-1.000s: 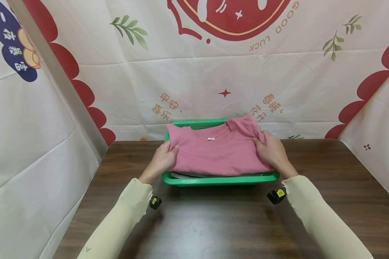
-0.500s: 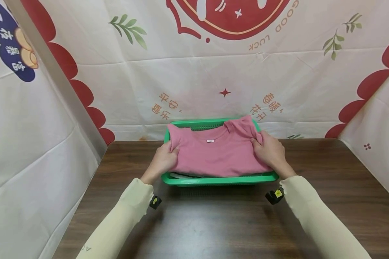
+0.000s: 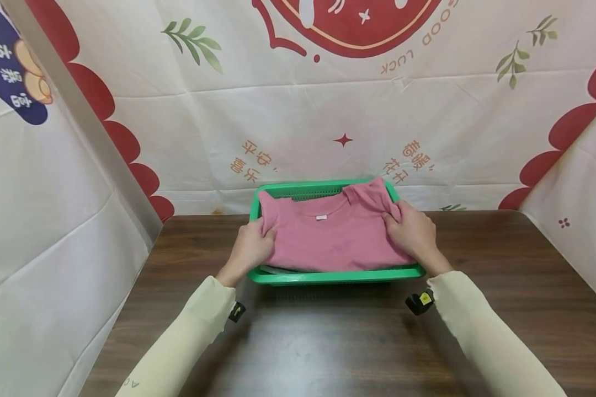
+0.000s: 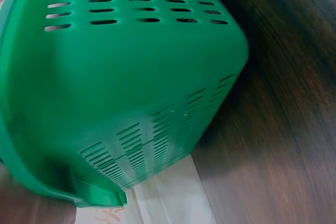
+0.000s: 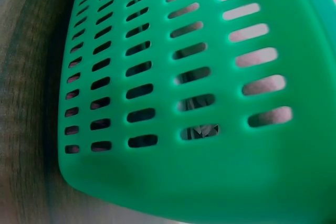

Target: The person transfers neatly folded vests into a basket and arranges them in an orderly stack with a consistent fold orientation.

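Observation:
A folded pink T-shirt [image 3: 333, 242] lies in the mouth of a green plastic basket [image 3: 338, 277], its neckline and white label toward the back. At the shirt's left side my left hand [image 3: 250, 246] pinches the cloth, thumb on top. My right hand [image 3: 413, 232] grips the right side the same way, beside the basket's right rim. Slotted basket walls fill both wrist views: the left wrist view has one corner of the basket [image 4: 105, 72], and through the slots of the basket [image 5: 157, 166] in the right wrist view pink and darker cloth shows.
The basket stands at the back of a dark wood table [image 3: 323, 336], close to a printed white cloth backdrop [image 3: 298, 121]. More cloth hangs at the left and right sides. Under the shirt, a strip of grey cloth [image 3: 278, 270] shows at the basket's front left.
The shirt has sunk slightly into the basket, and its right side has shifted a little left with my right hand. More of the back rim now shows. Both hands keep their grip.

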Available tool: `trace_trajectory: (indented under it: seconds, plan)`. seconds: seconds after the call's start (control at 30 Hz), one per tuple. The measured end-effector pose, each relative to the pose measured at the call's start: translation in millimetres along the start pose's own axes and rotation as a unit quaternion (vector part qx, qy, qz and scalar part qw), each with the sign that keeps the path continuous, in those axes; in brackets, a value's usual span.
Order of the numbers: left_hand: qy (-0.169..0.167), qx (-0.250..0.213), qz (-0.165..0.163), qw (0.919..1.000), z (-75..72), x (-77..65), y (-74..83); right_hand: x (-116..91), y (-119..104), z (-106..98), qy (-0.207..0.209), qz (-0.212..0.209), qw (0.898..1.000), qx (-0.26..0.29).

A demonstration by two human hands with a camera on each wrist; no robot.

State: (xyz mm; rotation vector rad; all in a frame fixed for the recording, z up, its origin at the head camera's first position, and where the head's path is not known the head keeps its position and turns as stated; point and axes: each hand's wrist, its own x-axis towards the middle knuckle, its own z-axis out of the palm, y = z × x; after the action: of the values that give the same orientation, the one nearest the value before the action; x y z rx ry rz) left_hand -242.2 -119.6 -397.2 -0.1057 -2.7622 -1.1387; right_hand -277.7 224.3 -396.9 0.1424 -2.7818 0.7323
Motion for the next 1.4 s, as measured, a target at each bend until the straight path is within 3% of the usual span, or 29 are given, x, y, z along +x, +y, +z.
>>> trace_trajectory:
  seconds: [0.47, 0.57, 0.77, 0.97, 1.13, 1.4]
  plan:
    - [0.064, -0.028, 0.000, 0.9976, 7.3, -5.3, -1.6, -1.1, 0.0, 3.2, -0.004, 0.007, 1.000, -0.007]
    - [0.092, -0.027, 0.030, 0.9950, 10.6, -7.3, -2.8, -1.5, -0.1, 4.3, -0.006, 0.009, 1.000, -0.005]
    - [0.137, 0.004, 0.122, 0.9830, 17.9, -11.9, -5.7, -2.2, -0.3, 4.2, -0.001, 0.005, 1.000, -0.003]
    - [0.130, 0.019, 0.134, 0.9823, 20.8, -14.8, -4.4, -3.6, -2.0, 3.5, 0.003, 0.002, 1.000, 0.005]
    - [0.129, 0.030, 0.162, 0.9779, 20.1, -14.5, -4.9, -3.4, -2.7, 4.0, 0.021, -0.005, 0.999, 0.028]
    - [0.093, 0.106, 0.198, 0.9701, 16.9, -13.0, -3.5, -5.4, -2.9, 5.8, 0.057, -0.034, 0.997, 0.045]
